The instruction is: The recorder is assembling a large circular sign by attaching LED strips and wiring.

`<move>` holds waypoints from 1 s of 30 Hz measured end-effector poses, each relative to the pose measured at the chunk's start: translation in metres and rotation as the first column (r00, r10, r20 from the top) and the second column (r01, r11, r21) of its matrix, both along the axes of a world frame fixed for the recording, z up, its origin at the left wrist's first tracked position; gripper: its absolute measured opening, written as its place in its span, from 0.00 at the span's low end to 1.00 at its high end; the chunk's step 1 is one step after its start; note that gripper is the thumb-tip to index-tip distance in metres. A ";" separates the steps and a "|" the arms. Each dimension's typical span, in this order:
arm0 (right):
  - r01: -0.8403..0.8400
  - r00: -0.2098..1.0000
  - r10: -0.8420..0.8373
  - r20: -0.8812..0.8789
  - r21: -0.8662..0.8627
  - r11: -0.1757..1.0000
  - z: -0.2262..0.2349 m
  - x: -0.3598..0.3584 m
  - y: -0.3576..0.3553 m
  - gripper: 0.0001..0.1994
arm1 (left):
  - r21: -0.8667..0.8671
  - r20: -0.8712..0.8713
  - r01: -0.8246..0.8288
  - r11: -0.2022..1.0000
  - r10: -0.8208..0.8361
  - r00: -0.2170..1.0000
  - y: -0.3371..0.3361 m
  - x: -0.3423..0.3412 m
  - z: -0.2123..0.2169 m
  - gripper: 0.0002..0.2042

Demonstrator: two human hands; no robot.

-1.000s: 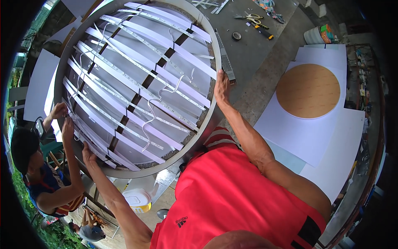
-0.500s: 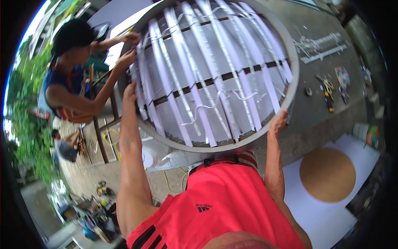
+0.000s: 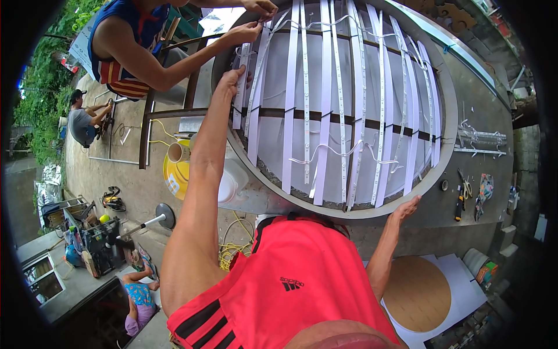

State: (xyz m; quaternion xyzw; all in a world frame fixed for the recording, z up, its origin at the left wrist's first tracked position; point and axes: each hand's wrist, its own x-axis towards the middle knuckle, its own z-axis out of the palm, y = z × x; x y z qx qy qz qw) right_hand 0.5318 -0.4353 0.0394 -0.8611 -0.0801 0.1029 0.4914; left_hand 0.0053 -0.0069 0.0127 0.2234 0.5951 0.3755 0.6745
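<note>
A large round light box (image 3: 439, 174) with a grey rim lies on the table in front of me. White strips with small LEDs (image 3: 306, 93) run across its inside over dark metal crossbars, linked by thin white wires. My left hand (image 3: 233, 81) grips the rim's left side, fingers reaching over to the inside. At the lower right, my right hand (image 3: 405, 208) holds the rim from outside; its fingertips are partly hidden. Across from my left hand, a co-worker's two hands (image 3: 258, 20) pinch something small, perhaps a wire, at the rim's upper left.
On the grey table (image 3: 482, 168) to the right lie pliers (image 3: 466, 187), a yellow-black cutter (image 3: 460, 206) and a tape roll (image 3: 444, 185). Below stands a brown disc (image 3: 415, 294) on white sheets. A yellow bucket (image 3: 177, 174) and yellow cord (image 3: 235, 247) are at left. Two more people are farther off.
My view has swung, so the light box appears farther right and turned. Both my hands stay on its rim. The co-worker's hands remain at its upper left edge.
</note>
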 end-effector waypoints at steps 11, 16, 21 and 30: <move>0.016 0.994 -0.018 -0.106 -0.022 1.000 0.007 -0.001 -0.001 0.34 | -0.020 0.012 -0.023 1.000 0.023 1.000 -0.006 0.000 0.007 0.11; 0.073 0.984 -0.068 -0.168 0.024 0.997 0.026 -0.002 -0.006 0.35 | -0.031 0.045 -0.011 0.999 0.012 0.999 -0.006 -0.001 0.007 0.11; 0.034 0.986 -0.019 -0.168 0.090 0.995 0.022 0.029 -0.005 0.34 | -0.070 0.083 0.016 0.997 -0.010 0.996 -0.009 -0.008 0.015 0.12; 0.025 0.993 -0.035 -0.109 -0.086 0.996 -0.003 0.046 -0.004 0.34 | -0.041 0.092 0.057 0.997 -0.053 0.994 -0.014 -0.006 0.025 0.15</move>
